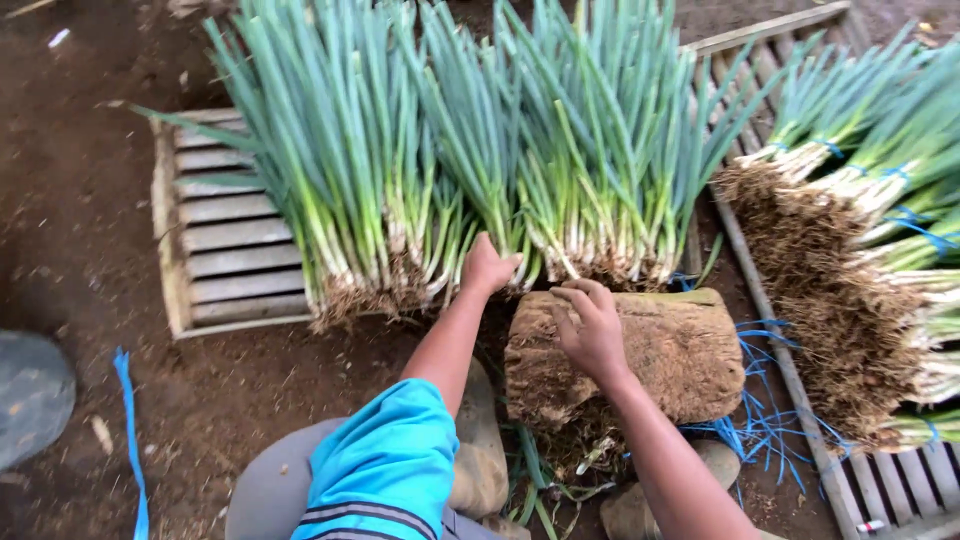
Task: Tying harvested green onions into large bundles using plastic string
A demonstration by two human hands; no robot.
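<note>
Dark, damp soil (70, 200) spreads out all around me, with scraps of root and husk trodden into it. Across it lie two slatted wooden pallets: one (225, 235) ahead of me on the left, another (900, 490) running off to my right.

A big heap of loose spring onions (470, 150) rests ahead, partly on the left pallet, green tops fanning away from me and white, rooty ends pointing toward me. On the right pallet sits a stack of bundled onions (860, 260), each tied with blue strapping, their matted brown roots facing me.

Just in front of my knees stands a rough wooden block (670, 350), its top crusted with dirt. Loose blue ties (760, 425) lie in a tangle beside it on the right, and one more blue strip (130, 430) trails over the soil far to my left.

My left hand (487, 266) is closed around the root ends of a few onions at the near edge of the heap. My right hand (592, 325) hovers over the block with fingers curled; whether it pinches anything I cannot tell.
</note>
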